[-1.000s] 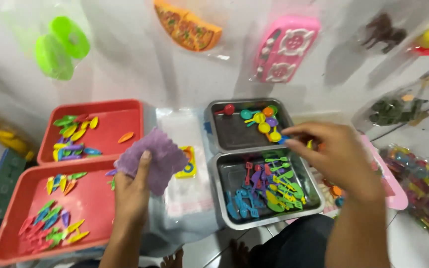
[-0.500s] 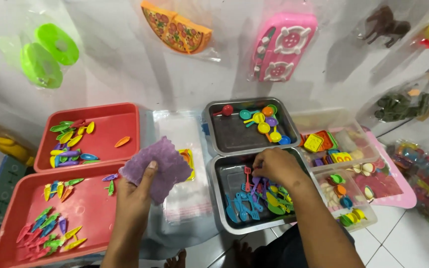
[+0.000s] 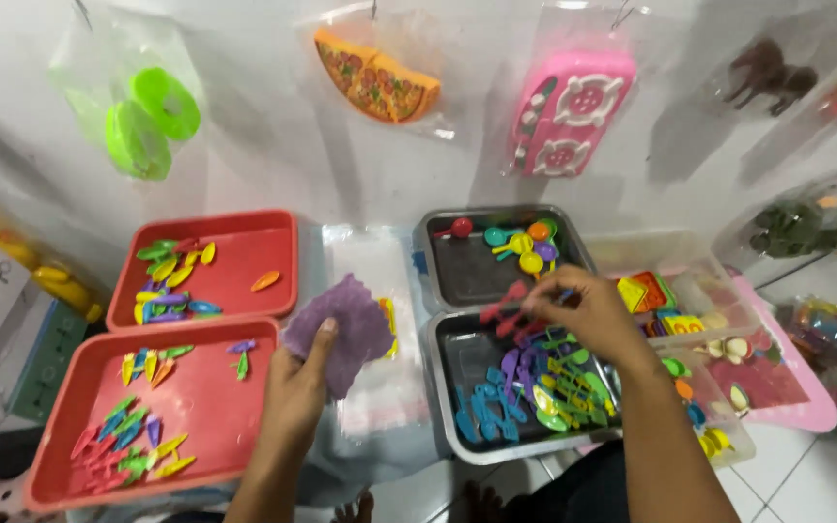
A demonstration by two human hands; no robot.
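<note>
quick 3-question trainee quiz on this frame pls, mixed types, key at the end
1. True or false: the left hand holds a purple plate.
2. Which tray is the right hand over? A) near red tray B) near metal tray C) far red tray
3. Fill in: the toy pizza hangs on the wall in a clear ____.

Key: 1 true; 2 B; 3 bag
</note>
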